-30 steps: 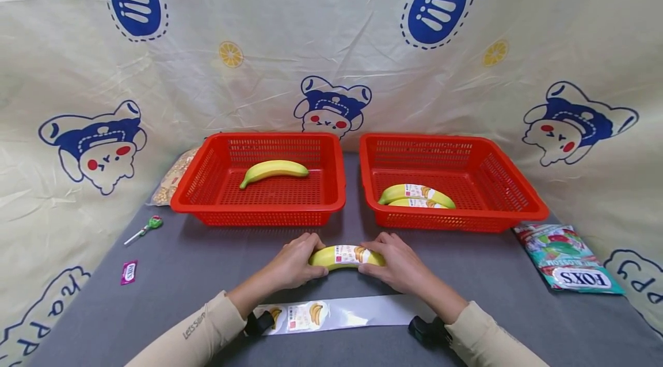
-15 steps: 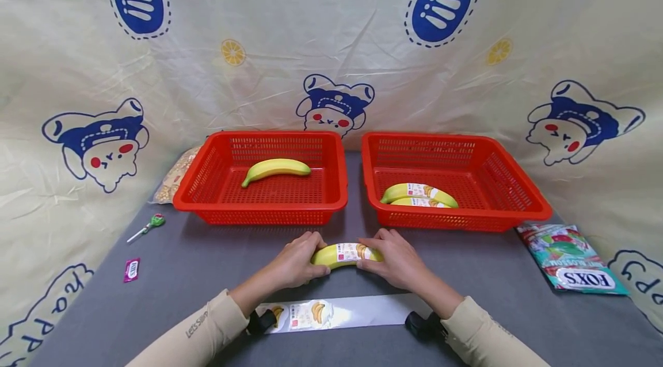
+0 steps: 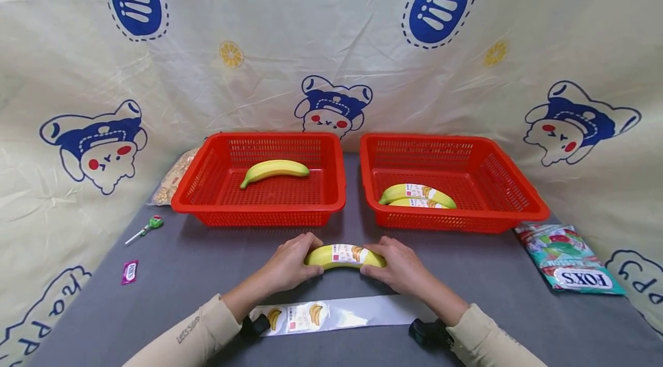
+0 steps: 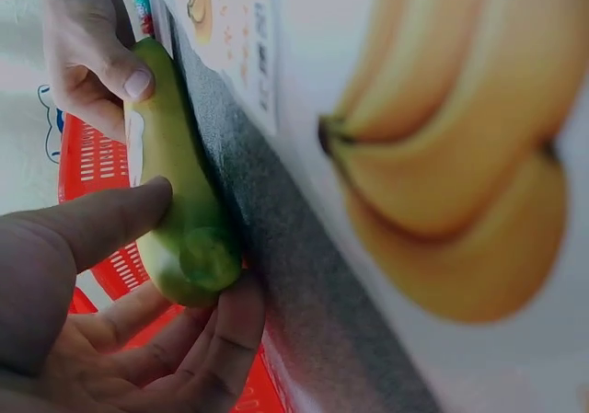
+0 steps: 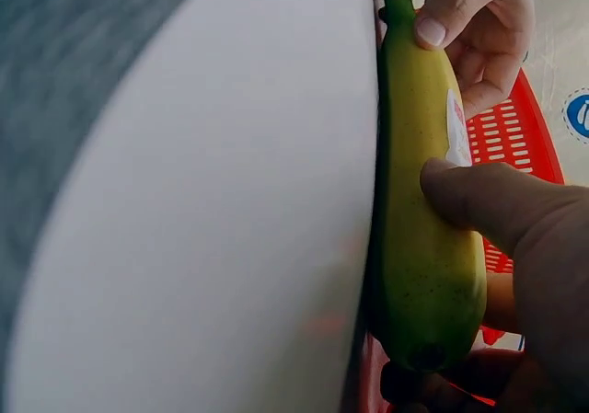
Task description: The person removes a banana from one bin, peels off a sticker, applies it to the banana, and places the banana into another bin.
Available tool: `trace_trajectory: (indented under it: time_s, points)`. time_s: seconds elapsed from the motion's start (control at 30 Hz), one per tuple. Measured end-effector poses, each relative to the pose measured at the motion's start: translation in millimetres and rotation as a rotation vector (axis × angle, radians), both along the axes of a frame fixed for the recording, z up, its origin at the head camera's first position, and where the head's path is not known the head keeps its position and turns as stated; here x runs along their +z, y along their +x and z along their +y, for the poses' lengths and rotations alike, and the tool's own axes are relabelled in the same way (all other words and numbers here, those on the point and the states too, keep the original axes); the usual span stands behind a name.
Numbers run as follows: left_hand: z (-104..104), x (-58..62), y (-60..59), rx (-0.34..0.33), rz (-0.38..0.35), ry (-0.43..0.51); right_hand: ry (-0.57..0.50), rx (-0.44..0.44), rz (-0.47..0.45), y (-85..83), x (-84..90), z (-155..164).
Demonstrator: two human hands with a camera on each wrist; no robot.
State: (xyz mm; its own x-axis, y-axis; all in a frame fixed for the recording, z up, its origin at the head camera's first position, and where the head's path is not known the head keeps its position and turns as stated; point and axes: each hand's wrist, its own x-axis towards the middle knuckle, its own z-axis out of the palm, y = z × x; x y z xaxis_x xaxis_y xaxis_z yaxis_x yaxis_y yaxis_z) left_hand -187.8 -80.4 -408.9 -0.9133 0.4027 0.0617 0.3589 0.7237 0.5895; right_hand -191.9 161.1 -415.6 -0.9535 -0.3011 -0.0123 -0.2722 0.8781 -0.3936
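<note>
1. The labelled banana (image 3: 344, 256) lies on the grey worktop (image 3: 197, 263), in front of the gap between the two red baskets and just behind the sticker strip (image 3: 336, 315).
2. The left hand (image 3: 287, 266) has its fingers curled round the left end of the fruit, and the right hand (image 3: 401, 266) grips the right end in the same way; each thumb presses on the near side.
3. I judge the banana to be light and rather firm, but its peel is smooth and bruises easily, so a gentle hold is better than a hard squeeze. The curved shape lets it roll, so taking it near both ends, as now, should keep it steady. The paper label (image 3: 346, 253) in the middle is best left free of the fingers.
4. The head view alone shows the surroundings: one plain banana (image 3: 274, 171) in the left basket (image 3: 207, 183), two labelled bananas (image 3: 416, 194) in the right basket (image 3: 518, 194), a FOXS candy bag (image 3: 567, 260) at the right, a lollipop (image 3: 145, 229) at the left.
5. The left wrist view shows the rounded tip of the fruit resting against the fingers, which the head view hides, and the printed banana pictures on the strip from close by.
6. The right wrist view shows the green stem end under the other hand's thumb and a greenish peel on the underside.
</note>
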Motion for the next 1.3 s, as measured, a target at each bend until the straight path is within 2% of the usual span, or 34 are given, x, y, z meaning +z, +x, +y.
trace_trajectory:
  time_s: [0.2,0.33,0.4,0.47,0.6,0.73,0.87,1.0,1.13,1.3]
  points:
    - [0,1.3,1.2,-0.008,0.009,-0.008,-0.036,0.021,0.011,-1.1,-2.7,4]
    - [1,0.7,0.9,-0.019,0.016,-0.008,-0.162,0.066,-0.035,-2.6,-7.1,17]
    - [1,0.3,0.9,-0.021,0.014,-0.004,-0.246,0.059,-0.080,-3.6,-7.9,26]
    - [1,0.1,1.0,-0.018,0.009,-0.002,-0.322,0.024,-0.124,-4.9,-7.3,36]
    - [0,-0.9,0.9,-0.009,0.006,-0.001,-0.470,-0.116,-0.196,-8.5,-2.7,58]
    - [-2,-3.4,-0.1,-0.009,0.014,0.009,-0.615,-0.268,-0.220,-11.3,3.8,81]
    - [-2,-5.5,-1.0,-0.010,0.021,0.015,-0.754,-0.366,-0.226,-11.1,11.1,103]
    - [-2,-5.6,-1.4,-0.008,0.011,0.016,-0.970,-0.412,-0.256,-11.4,15.2,121]
    - [-3,-5.0,-1.8,-0.009,-0.001,0.019,-1.180,-0.418,-0.261,-13.2,15.3,134]
    - [-2,-4.5,-1.5,-0.009,-0.018,0.021,-1.296,-0.408,-0.259,-14.5,16.3,141]
